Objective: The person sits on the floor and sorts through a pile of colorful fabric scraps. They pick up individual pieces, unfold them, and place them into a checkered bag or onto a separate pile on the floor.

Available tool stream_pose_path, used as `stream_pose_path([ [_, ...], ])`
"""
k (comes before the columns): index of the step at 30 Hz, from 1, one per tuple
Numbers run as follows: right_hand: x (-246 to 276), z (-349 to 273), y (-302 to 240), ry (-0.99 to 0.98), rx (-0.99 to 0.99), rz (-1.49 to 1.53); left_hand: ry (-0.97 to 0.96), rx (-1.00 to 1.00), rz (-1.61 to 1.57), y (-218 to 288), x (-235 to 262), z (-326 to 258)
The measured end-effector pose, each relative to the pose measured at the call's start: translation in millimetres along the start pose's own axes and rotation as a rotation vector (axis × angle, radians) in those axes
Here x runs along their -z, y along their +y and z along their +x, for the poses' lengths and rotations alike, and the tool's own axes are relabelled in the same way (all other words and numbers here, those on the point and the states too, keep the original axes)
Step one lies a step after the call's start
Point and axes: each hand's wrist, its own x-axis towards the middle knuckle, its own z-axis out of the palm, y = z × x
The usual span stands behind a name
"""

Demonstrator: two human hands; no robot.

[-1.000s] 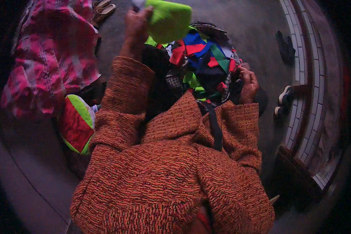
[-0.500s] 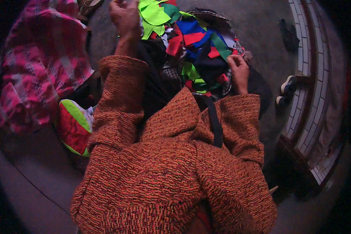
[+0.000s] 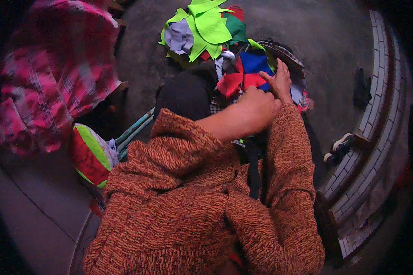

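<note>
Right hand (image 3: 280,82) flat, fingers spread, pressing red and blue cloth scraps (image 3: 245,75) directly under grip. Left hand (image 3: 261,103) just beside, grip state unclear. Green scraps (image 3: 211,25) lie beyond both hands.

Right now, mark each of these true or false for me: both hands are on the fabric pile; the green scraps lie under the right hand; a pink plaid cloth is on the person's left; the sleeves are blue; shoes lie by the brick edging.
1. Both hands are on the fabric pile. True: the left hand and right hand rest on the red and blue pieces.
2. Green scraps lie under the right hand. False: they lie farther off, untouched.
3. A pink plaid cloth is on the person's left. True.
4. The sleeves are blue. False: orange knit sleeves.
5. Shoes lie by the brick edging. True.
</note>
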Motion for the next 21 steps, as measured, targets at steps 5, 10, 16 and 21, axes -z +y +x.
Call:
stream_pose_path([
  [5,-16,32,-3,-0.351,-0.164,-0.1,0.055,0.025,0.017,9,5,9],
  [10,-17,32,4,-0.458,-0.127,0.038,0.03,0.009,0.001,11,8,15],
  [16,24,-4,1,-0.475,-0.023,0.104,0.129,0.063,0.141,-1,21,18],
  [21,66,-53,20,-0.184,0.133,0.141,0.215,0.199,0.008,-36,40,23],
])
